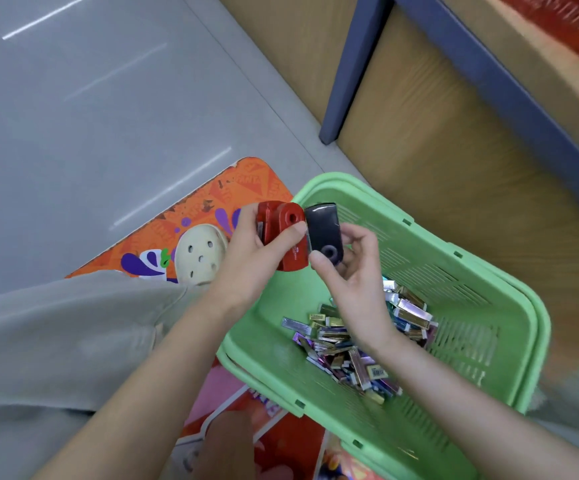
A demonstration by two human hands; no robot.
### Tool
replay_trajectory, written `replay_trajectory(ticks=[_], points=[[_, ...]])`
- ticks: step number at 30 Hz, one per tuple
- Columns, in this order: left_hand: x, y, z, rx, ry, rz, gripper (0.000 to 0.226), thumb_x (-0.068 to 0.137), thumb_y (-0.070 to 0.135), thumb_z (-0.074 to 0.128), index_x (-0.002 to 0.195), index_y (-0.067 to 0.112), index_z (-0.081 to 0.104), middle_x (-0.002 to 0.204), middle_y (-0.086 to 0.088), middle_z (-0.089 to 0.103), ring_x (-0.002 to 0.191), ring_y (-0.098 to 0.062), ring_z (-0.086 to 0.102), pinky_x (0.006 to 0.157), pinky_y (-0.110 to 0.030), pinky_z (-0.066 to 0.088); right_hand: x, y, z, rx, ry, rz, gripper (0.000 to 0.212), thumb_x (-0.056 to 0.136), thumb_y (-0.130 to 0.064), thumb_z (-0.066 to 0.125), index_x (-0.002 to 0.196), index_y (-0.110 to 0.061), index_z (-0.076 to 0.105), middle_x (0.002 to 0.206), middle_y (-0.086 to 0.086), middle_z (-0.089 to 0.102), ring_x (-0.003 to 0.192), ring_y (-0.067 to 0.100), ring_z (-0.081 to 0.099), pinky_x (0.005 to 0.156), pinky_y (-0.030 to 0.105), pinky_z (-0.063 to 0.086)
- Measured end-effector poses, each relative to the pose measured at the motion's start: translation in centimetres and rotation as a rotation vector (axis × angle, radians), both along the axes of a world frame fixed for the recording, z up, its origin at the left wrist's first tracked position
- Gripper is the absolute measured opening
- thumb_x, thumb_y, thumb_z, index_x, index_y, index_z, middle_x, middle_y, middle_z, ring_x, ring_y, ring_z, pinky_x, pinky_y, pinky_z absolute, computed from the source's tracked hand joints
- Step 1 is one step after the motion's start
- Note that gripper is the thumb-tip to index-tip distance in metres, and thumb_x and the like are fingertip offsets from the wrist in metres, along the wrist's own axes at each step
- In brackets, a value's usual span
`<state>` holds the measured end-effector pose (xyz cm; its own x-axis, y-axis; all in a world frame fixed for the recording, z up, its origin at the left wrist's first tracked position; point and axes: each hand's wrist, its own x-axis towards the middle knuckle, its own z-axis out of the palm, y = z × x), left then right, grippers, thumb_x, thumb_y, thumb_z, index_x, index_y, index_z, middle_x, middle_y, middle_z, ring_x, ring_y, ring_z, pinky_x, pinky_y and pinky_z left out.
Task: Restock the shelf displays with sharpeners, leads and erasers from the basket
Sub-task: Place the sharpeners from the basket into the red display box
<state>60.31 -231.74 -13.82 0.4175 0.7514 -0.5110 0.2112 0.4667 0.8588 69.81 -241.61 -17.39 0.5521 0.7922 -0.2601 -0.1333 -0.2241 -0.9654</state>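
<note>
Above the basket (454,268), beside grey floor tiles (90,116), a red sharpener (286,233) is gripped by left hand (246,261), black sharpener (323,228) by right hand (359,278).

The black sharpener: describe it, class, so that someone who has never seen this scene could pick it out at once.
Start at the green basket. Above its far corner, the right hand pinches the black sharpener. It is glossy black, unlike the red sharpener beside it in the left hand.
</note>
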Motion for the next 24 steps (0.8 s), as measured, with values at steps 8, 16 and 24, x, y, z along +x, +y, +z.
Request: replay_trajectory(ticks=[8,16,24], points=[[1.5,-1.9,4.3,-0.050,-0.127,0.087,0.037,0.086,0.017,0.065,0.118,0.008,0.048,0.106,-0.010,0.062,0.074,-0.012,0.068,0.061,-0.034,0.059,2.3,-1.9,6.4,0.081,-0.067,-0.024,0.037,0.085,-0.022,0.063,0.120,-0.021,0.052,0.112,-0.007,0.064,0.102,0.004,0.060,0.088,0.022,0.047],[4.4,-3.9,9.7,0.021,-0.170,-0.036,0.041,0.076,0.036,0.076,0.107,0.027,0.051,0.106,0.001,0.063,0.093,-0.016,0.067,0.082,-0.049,0.056,5.6,-5.4,13.1,0.085,-0.271,-0.093,0.031,0.084,-0.029,0.067,0.113,-0.025,0.057,0.108,-0.004,0.064,0.097,0.007,0.060,0.085,0.022,0.047],[6.2,-2.9,14.5,0.259,-0.206,-0.238,0.038,0.080,0.029,0.073,0.107,0.028,0.046,0.108,0.003,0.058,0.101,-0.015,0.061,0.084,-0.035,0.055,11.9,-3.8,19.4,0.054,-0.629,-0.287,0.026,0.092,-0.016,0.061,0.117,-0.018,0.056,0.100,-0.014,0.059,0.085,-0.011,0.054,0.078,0.008,0.042]])
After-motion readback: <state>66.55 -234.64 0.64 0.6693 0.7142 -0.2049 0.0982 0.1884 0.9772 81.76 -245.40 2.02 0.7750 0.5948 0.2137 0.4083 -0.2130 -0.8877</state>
